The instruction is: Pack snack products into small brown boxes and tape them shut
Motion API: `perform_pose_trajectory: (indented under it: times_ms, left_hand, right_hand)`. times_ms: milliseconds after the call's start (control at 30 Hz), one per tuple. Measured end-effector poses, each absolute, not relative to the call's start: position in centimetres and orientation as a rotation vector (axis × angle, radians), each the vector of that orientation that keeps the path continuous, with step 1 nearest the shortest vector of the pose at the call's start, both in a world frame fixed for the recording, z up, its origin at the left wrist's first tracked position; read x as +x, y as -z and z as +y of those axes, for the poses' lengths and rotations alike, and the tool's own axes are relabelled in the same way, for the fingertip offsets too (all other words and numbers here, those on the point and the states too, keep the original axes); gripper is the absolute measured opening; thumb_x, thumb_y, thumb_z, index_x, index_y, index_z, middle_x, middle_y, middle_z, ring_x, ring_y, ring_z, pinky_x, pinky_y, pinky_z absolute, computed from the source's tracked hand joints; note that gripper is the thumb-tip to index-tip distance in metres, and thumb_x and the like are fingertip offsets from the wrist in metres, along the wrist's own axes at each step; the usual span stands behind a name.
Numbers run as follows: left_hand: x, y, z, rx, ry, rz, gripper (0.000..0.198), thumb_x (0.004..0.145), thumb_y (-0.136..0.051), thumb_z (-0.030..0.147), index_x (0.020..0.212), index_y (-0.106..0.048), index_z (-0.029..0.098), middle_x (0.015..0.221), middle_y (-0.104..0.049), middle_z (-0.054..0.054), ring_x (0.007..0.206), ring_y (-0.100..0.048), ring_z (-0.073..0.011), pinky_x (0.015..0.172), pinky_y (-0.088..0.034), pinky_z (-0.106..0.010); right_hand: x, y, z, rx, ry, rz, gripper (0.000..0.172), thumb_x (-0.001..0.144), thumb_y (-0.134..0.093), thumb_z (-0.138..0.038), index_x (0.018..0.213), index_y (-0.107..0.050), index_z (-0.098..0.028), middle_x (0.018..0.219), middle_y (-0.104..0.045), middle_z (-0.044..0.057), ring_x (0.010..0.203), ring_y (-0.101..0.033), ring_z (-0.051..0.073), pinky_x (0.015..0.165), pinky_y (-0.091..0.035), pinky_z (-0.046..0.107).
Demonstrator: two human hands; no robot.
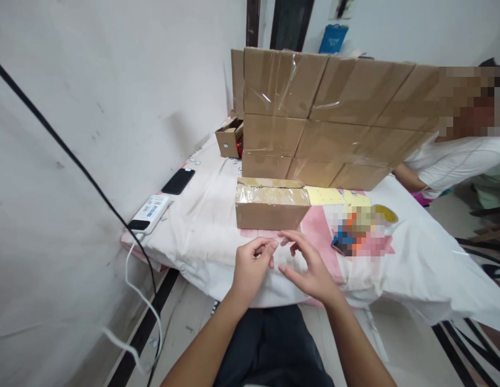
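Note:
My left hand point(252, 266) and my right hand point(308, 266) hover close together over the front edge of a table covered with a white cloth point(201, 236). The left fingers curl into a pinch near the right fingertips; whatever they pinch is too small to make out. The right hand's fingers are spread and slightly bent. Just beyond both hands lies a small brown cardboard box point(271, 207), sealed with clear tape on top.
A wall of stacked taped cartons point(322, 118) stands behind the small box. An open small carton point(229, 137) sits at the back left. A black phone point(178, 181) and a white device point(150, 212) with cables lie at the left. Another person's sleeve point(451, 161) is at the right.

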State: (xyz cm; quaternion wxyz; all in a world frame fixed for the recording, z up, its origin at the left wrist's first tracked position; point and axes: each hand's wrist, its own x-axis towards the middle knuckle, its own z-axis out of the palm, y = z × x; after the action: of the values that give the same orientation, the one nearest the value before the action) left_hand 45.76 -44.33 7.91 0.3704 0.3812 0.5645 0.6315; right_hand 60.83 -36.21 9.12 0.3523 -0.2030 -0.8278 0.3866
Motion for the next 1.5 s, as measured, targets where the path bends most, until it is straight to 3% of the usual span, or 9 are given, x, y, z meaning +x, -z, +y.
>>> perform_pose_trajectory:
  times_ms: [167,367,667,733,833,933,1067,1300,1500]
  left_hand:
    - [45.9,-7.9,-44.7,0.936,-1.687,1.452,0.032,0.088,-0.066,0.046,0.075,-0.070,0.016,0.048,-0.051,0.005,0.048,-0.046,-0.0092,0.051,-0.035,-0.022]
    - [45.5,-7.2,-45.3,0.859,-1.715,1.479,0.026,0.080,-0.075,0.042,0.089,-0.070,0.018,0.044,-0.046,0.009,0.043,-0.041,-0.0080,0.048,-0.031,-0.021]
    - [45.9,-6.8,-45.8,0.930,-1.670,1.439,0.027,0.083,-0.074,0.044,0.090,-0.067,0.018,0.046,-0.050,0.009,0.043,-0.045,-0.0078,0.053,-0.036,-0.022]
    - [45.7,-6.8,-46.0,0.954,-1.656,1.444,0.027,0.083,-0.074,0.043,0.093,-0.067,0.019,0.046,-0.049,0.009,0.044,-0.046,-0.0082,0.054,-0.036,-0.022]
    - [45.3,-7.1,-46.1,1.007,-1.636,1.417,0.038,0.083,-0.075,0.040,0.114,-0.064,0.021,0.047,-0.048,0.011,0.046,-0.049,-0.0090,0.057,-0.039,-0.022]
    - [44.9,-7.4,-46.0,1.043,-1.604,1.390,0.043,0.084,-0.073,0.040,0.121,-0.062,0.022,0.050,-0.047,0.012,0.048,-0.049,-0.0093,0.057,-0.039,-0.022]
    - [44.7,-7.0,-45.5,1.094,-1.538,1.413,0.028,0.088,-0.068,0.044,0.101,-0.070,0.019,0.048,-0.045,0.010,0.047,-0.044,-0.0085,0.056,-0.036,-0.022]
    - [44.4,-6.7,-44.3,1.046,-1.577,1.358,0.033,0.089,-0.065,0.047,0.103,-0.069,0.017,0.048,-0.044,0.009,0.046,-0.045,-0.0088,0.051,-0.034,-0.021]
    - [43.4,-8.5,-43.4,1.009,-1.621,1.293,0.045,0.087,-0.068,0.051,0.115,-0.068,0.017,0.053,-0.052,0.006,0.043,-0.045,-0.0084,0.046,-0.034,-0.021]
  right_hand:
    - [58.9,-11.7,-36.0,-0.460,-1.013,-2.221,0.063,0.081,-0.069,-0.018,0.140,-0.049,-0.028,0.130,-0.058,0.009,0.109,-0.059,0.025,0.083,-0.049,0.036]
    - [59.2,-11.3,-36.2,-0.400,-1.234,-2.286,0.071,0.084,-0.069,-0.024,0.149,-0.040,-0.028,0.143,-0.053,0.011,0.123,-0.057,0.027,0.088,-0.050,0.036]
    - [58.4,-10.9,-36.3,-0.496,-1.247,-2.076,0.044,0.093,-0.065,-0.028,0.136,-0.054,-0.027,0.126,-0.063,0.010,0.111,-0.063,0.023,0.083,-0.051,0.033]
    - [57.9,-11.2,-36.0,-0.496,-1.189,-2.042,0.028,0.095,-0.064,-0.030,0.123,-0.064,-0.025,0.118,-0.066,0.009,0.108,-0.064,0.022,0.082,-0.051,0.034]
    - [57.5,-11.7,-35.4,-0.471,-1.088,-1.970,0.011,0.096,-0.065,-0.031,0.094,-0.072,-0.023,0.104,-0.068,0.007,0.101,-0.065,0.022,0.082,-0.052,0.034]
    - [57.2,-12.4,-34.8,-0.474,-0.977,-1.964,0.017,0.094,-0.068,-0.032,0.080,-0.073,-0.022,0.100,-0.069,0.007,0.096,-0.065,0.021,0.080,-0.052,0.034]
    - [56.3,-13.7,-33.7,-0.492,-0.902,-1.938,0.027,0.094,-0.067,-0.038,0.073,-0.071,-0.022,0.091,-0.069,0.006,0.088,-0.065,0.021,0.079,-0.052,0.036]
    - [56.3,-15.2,-31.7,-0.524,-0.913,-1.832,0.026,0.094,-0.066,-0.043,0.082,-0.072,-0.022,0.088,-0.071,0.005,0.089,-0.065,0.021,0.083,-0.051,0.035]
    - [58.5,-11.3,-33.6,-0.734,-1.148,-1.813,0.032,0.089,-0.069,-0.052,0.092,-0.073,-0.020,0.090,-0.071,0.006,0.079,-0.065,0.019,0.068,-0.052,0.029]
